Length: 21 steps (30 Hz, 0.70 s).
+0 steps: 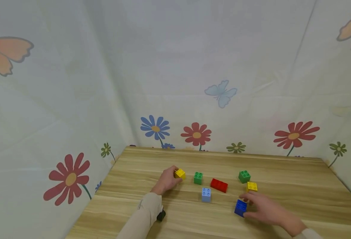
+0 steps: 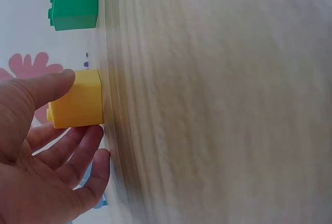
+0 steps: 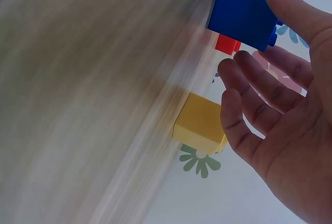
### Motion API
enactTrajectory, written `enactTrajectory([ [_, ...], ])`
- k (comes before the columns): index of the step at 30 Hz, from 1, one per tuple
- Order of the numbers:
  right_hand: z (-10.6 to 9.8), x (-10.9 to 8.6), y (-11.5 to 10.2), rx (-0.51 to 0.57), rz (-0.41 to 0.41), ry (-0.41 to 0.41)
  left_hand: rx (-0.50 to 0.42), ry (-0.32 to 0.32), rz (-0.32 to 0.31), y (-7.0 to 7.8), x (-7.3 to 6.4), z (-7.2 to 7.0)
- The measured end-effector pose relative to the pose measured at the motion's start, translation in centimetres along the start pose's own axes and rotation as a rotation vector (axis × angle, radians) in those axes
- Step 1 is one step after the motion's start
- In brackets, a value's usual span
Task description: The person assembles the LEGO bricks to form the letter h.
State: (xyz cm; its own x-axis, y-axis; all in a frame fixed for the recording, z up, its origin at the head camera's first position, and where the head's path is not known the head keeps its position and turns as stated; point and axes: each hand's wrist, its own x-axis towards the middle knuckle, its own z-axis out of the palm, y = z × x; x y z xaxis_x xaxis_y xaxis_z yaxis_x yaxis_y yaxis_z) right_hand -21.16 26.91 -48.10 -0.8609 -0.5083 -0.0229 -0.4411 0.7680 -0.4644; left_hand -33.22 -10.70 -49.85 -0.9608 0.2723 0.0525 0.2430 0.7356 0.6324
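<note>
My left hand (image 1: 167, 181) is at the left of the wooden table, thumb and fingers on opposite sides of a yellow toy building block (image 1: 180, 174). In the left wrist view, the thumb presses one side of this yellow block (image 2: 83, 99) and fingertips touch the other; it sits on the table. To the right, my right hand (image 1: 266, 209) has its thumb and index finger around a dark blue block (image 1: 240, 208). The right wrist view has the thumb against the blue block (image 3: 243, 14), the index fingertip partly hidden behind it, and the other fingers loosely bent.
Between the hands lie a green block (image 1: 198, 178), a long red block (image 1: 219, 185) and a light blue block (image 1: 206, 195). Beyond the right hand are another green block (image 1: 244, 176) and a second yellow block (image 1: 252, 186). A flower-patterned curtain (image 1: 175, 83) hangs behind the table (image 1: 190, 225).
</note>
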Motion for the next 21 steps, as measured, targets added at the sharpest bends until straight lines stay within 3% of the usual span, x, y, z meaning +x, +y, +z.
enactTrajectory([
  [11,0.4,0.4,-0.3,0.011,-0.018,-0.043,-0.021,-0.006,-0.018,-0.1,-0.4,0.0],
  [21,0.6,0.6,-0.5,0.044,0.032,-0.079,-0.054,-0.012,0.063,-0.7,-1.4,-0.5],
])
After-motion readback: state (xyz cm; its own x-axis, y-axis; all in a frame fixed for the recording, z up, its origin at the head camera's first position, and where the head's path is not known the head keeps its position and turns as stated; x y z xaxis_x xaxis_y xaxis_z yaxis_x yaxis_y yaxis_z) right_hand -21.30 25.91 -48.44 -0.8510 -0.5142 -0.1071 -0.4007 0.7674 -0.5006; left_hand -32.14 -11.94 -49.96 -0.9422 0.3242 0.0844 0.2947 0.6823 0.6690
